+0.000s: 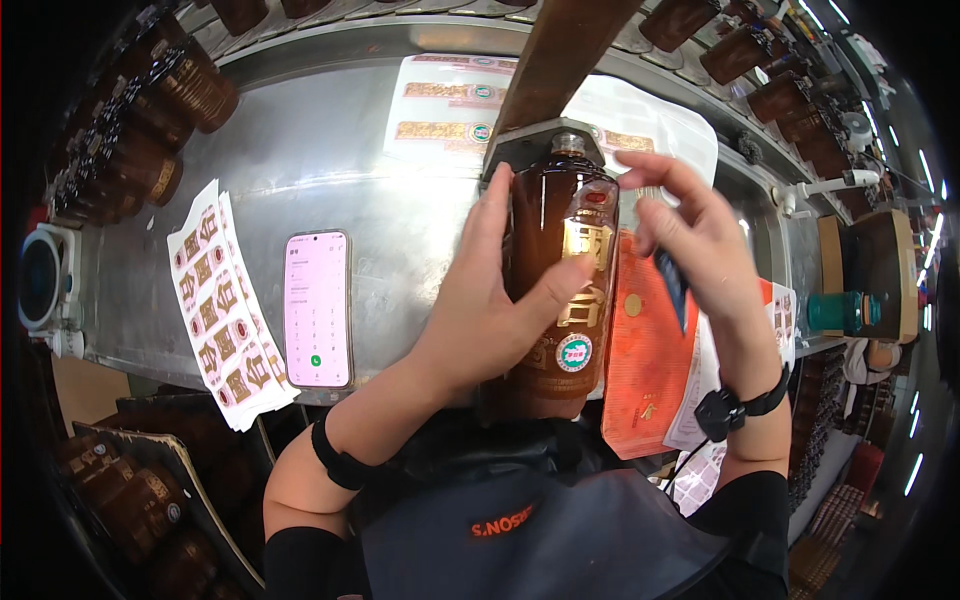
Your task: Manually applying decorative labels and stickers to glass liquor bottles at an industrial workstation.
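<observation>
A brown glass bottle (541, 225) with gold lettering and a round green-and-white emblem lies in front of me, its clear neck pointing away. My left hand (485, 315) is wrapped around its left side, the thumb pressed across the label. Beside the bottle's right shoulder is my right hand (700, 235), its fingers curled and the index fingertip close to the glass. A thin, dark blue, blade-like piece (672, 285) sticks down from that hand; its exact kind is unclear. The bottle's neck end rests by a dark angled holder (515, 150) on a brown post.
Label sheets (222, 305) and a lit phone (318, 310) lie left on the metal table (300, 130). Further sheets (440, 105) are at the back. An orange packet (645, 370) lies right of the bottle. Rows of brown bottles (185, 85) line the far edges. A green jar (835, 312) stands right.
</observation>
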{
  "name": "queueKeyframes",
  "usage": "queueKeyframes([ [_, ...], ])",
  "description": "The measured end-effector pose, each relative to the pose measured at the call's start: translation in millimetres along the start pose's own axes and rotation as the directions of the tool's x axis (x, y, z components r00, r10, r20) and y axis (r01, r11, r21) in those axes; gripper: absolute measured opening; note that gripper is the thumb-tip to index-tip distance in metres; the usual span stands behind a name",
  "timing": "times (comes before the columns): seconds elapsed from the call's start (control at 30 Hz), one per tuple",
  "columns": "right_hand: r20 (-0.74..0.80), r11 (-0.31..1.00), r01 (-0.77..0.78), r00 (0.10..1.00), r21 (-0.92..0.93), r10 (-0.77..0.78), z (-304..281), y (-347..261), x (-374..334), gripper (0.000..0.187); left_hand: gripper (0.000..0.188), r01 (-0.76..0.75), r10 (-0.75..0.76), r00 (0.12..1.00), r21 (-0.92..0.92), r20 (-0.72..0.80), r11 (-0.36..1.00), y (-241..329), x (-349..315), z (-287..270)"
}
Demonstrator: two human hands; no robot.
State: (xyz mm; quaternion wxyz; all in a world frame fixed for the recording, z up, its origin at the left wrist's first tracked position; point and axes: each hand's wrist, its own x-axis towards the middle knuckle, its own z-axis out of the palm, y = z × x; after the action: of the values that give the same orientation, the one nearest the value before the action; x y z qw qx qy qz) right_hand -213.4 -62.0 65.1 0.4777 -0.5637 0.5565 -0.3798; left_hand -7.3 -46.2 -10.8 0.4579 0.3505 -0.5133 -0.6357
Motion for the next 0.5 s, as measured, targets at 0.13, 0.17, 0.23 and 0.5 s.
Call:
queueKeyframes([
  [0.13, -0.013, 0.996, -0.036, 0.999, 0.086, 0.038, 10, 10, -12, 0.052, 0.08, -0.021, 0.021, 1.0, -0.045, -0.011, 0.999, 0, 9, 5],
  [0.17, -0.023, 0.993, -0.032, 0.999, 0.113, 0.035, 12, 11, -12, 0.052, 0.08, -0.018, 0.018, 1.0, -0.035, -0.001, 0.999, -1, 9, 6],
  [0.23, -0.044, 0.992, -0.031, 0.998, 0.121, 0.036, 14, 13, -11, 0.052, 0.077, -0.062, 0.06, 0.998, -0.105, -0.014, 0.993, -1, 9, 7],
  [0.5, -0.015, 0.979, -0.067, 0.997, 0.195, 0.071, 13, 16, -10, 0.049, 0.074, -0.024, 0.025, 1.0, -0.13, 0.005, 0.991, 4, 9, 10],
])
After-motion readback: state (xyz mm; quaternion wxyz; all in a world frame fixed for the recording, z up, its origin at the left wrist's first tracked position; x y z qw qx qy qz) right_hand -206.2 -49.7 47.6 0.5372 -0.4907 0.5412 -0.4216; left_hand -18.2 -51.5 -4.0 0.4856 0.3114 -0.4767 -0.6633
